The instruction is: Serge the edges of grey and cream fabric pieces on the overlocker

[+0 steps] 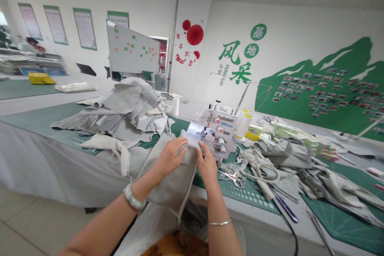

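Note:
A grey fabric piece point(171, 182) hangs from the table edge towards me, and its far end reaches the white overlock sewing machine point(217, 133). My left hand point(170, 157) lies over the fabric with its fingers curled on top. My right hand point(207, 165) grips the same fabric closer to the machine's needle area. The presser foot is hidden behind my fingers. Steel scissors point(234, 178) lie on the green cutting mat point(237, 188) to the right of my right hand.
A large heap of grey fabric point(126, 110) rises left of the machine. Thread cones point(243, 125) stand behind it. Tangled fabric strips and scraps point(285, 164) cover the right side of the table. A dark cable point(288, 228) runs down past the table's front edge.

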The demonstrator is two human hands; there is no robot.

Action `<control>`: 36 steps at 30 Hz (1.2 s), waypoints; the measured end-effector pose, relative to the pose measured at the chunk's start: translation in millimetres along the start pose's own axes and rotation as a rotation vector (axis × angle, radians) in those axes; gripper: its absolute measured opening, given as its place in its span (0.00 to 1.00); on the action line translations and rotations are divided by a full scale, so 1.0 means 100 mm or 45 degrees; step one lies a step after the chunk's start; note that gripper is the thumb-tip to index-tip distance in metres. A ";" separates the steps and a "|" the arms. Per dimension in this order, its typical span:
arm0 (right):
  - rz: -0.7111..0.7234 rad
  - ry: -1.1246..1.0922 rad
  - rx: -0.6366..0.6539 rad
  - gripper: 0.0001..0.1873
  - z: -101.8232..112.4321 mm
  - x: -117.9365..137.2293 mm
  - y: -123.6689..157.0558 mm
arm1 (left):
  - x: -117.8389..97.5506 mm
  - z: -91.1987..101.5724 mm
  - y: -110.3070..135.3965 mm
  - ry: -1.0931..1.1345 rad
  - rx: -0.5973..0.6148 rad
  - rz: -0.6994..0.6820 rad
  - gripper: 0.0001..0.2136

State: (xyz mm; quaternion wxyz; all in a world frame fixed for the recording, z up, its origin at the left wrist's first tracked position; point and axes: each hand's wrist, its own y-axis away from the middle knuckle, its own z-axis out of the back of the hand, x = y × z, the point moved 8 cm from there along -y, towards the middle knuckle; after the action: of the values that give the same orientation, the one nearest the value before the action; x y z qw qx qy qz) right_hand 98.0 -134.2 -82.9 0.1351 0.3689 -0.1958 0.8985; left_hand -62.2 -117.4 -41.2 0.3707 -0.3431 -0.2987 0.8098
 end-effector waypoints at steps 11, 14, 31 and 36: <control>0.042 -0.073 -0.091 0.22 -0.01 0.00 -0.03 | 0.00 -0.70 -0.55 -0.219 0.321 -0.059 0.12; 0.075 -0.114 -0.121 0.22 -0.02 0.03 0.01 | -0.01 -0.67 -0.52 -0.206 0.343 -0.041 0.12; 0.219 -0.303 -0.119 0.25 -0.09 0.00 0.05 | 0.01 -0.67 -0.51 -0.188 0.347 -0.043 0.11; 0.207 -0.335 -0.133 0.25 -0.08 0.03 0.07 | 0.02 -0.67 -0.52 -0.188 0.384 -0.048 0.12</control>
State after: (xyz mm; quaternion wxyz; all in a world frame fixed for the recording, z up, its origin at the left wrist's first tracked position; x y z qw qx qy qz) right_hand 88.0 -136.7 -88.2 0.0542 0.4587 -0.2873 0.8391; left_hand 9.2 -71.9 -42.3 0.4101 -0.2176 -0.2065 0.8613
